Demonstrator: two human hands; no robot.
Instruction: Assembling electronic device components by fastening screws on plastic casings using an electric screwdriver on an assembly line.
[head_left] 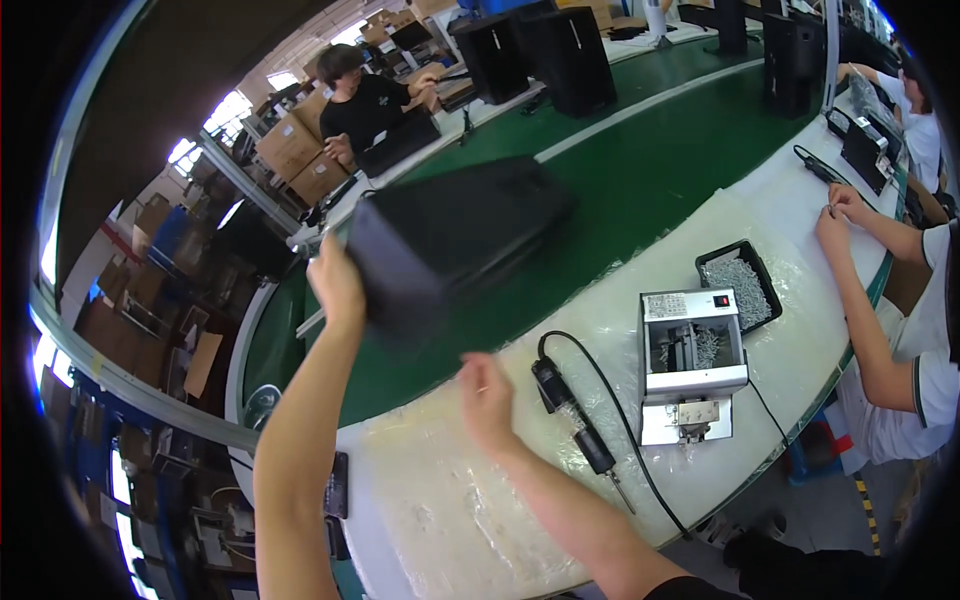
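1. The left hand (335,283) is gripping the near-left end of a large black case (455,235), its fingers hidden behind that end so only the back of the hand is showing.
2. The right hand (487,395) is hovering just below the case's near edge, fingers loosely curled and holding nothing; whether the fingertips are touching the case is hard to tell.
3. The black case is being held tilted above the green conveyor belt (640,170), left of centre, and it is blurred, so its details are not readable.
4. To the right of the right hand, a black electric screwdriver (575,425) is lying on the bench (470,510), its cable looping away toward the near right.
5. Farther right, a grey screw feeder (692,362) is sitting beside a black tray of screws (740,285).
6. The bench is covered in wrinkled clear plastic and is curving with the lens.
7. At the right edge, another person's hands (838,215) are working, the body cut off by the frame.
8. Across the belt, a person in black (365,100) is standing among cardboard boxes (295,150).
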